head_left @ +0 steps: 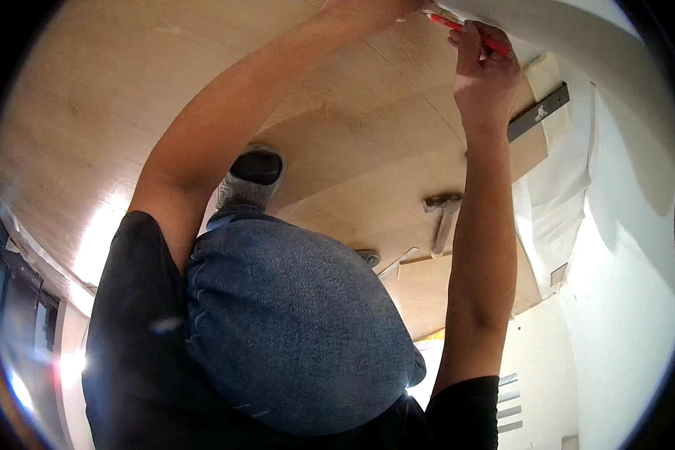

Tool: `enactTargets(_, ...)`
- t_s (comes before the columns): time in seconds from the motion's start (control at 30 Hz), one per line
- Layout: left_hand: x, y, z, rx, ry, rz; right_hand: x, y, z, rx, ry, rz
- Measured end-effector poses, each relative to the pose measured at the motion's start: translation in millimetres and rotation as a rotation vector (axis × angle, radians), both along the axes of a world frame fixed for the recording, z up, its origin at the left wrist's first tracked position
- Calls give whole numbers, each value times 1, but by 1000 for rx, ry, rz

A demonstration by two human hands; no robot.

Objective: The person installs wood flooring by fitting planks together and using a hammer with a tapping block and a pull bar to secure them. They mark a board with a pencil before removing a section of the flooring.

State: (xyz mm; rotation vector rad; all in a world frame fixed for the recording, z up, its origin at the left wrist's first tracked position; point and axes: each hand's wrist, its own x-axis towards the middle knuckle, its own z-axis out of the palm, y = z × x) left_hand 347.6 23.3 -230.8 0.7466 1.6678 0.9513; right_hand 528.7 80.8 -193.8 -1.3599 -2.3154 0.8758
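At the top of the head view, my right hand is closed around a slim red pencil. Its tip points left, to a small pale strip at the foot of the white wall. My left hand reaches in from the left, close to the pencil tip. The upper edge of the picture cuts it off, so its grip does not show. Beneath both hands spreads a light wood plank floor. A dark flat metal bar lies just right of my right wrist.
A hammer lies on the boards left of my right forearm. Near it are a small round dark object and a thin strip. White sheeting runs along the wall. My shoe rests on the floor.
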Motion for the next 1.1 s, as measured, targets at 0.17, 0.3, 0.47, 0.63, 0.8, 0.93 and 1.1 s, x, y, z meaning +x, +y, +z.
enactTargets(0.17, -4, -2, 30, -83, 37, -50, 1, -2, 3, -111, 162, -14)
enactTargets(0.3, 0, 0, 4, -62, 30, -15, -3, -6, 8, -41, 48, 11)
enactTargets(0.47, 3, 1, 6, -34, 23, 1, 6, 4, 5, 73, -67, 121)
enactTargets(0.63, 7, 0, 16, -99, -68, 70, 16, 3, 9, 30, -102, -7)
enactTargets(0.8, 7, 2, 21, -137, 10, 5, 14, 4, 7, 31, -39, 71)
enactTargets(0.93, 10, -3, 31, -115, -76, 79, 20, 10, 1, 70, -47, 93)
enactTargets(1.1, 18, -1, 6, -67, -110, 81, 19, 11, 14, 7, -138, 10)
